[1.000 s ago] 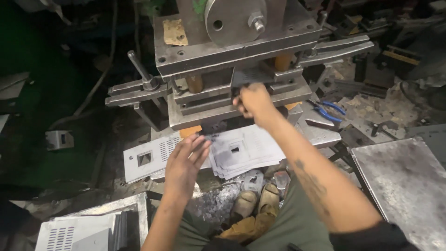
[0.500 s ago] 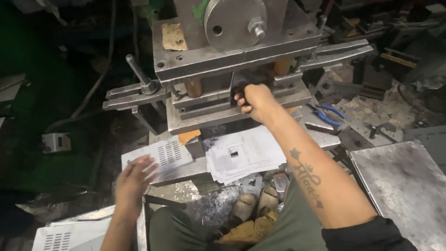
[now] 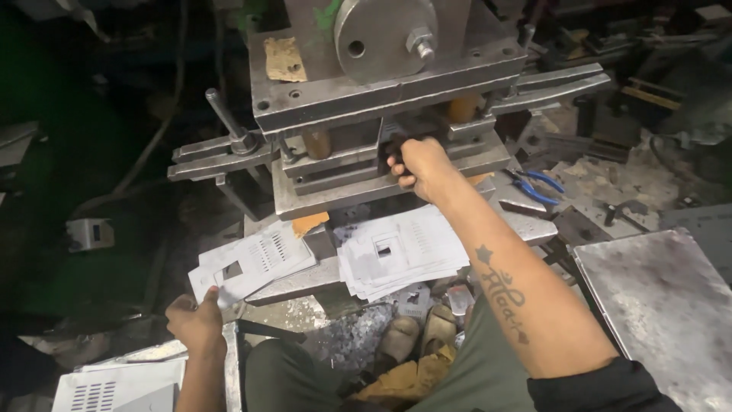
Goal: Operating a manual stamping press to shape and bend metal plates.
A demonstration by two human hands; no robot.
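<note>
The steel stamping press [image 3: 381,99] fills the upper middle of the frame, its stacked plates running left to right with a round flywheel disc [image 3: 385,34] on top and a lever handle [image 3: 225,120] sticking up at its left.

At the lower right lies a bare grey metal sheet [image 3: 663,305], its long edge running from the middle right down to the corner.

Below the press, in the centre, sits a stack of punched sheet-metal blanks [image 3: 400,252], each with a square window and rows of slots; the pile fans slightly, long axis left to right.

To its left, in the lower left middle, a single punched blank [image 3: 252,263] lies tilted, long axis running from lower left up to upper right, slotted end toward the press. The left hand [image 3: 197,324] sits at the blank's lower left corner, fingers curled and pinching that corner, so the blank stretches up and right away from the grip.

The right hand [image 3: 419,168] reaches into the gap between the press plates in the upper middle, fingers closed around a dark part there; what exactly it clasps cannot be told.

Blue-handled pliers [image 3: 534,187] lie just right of that wrist on the press bed.
</note>
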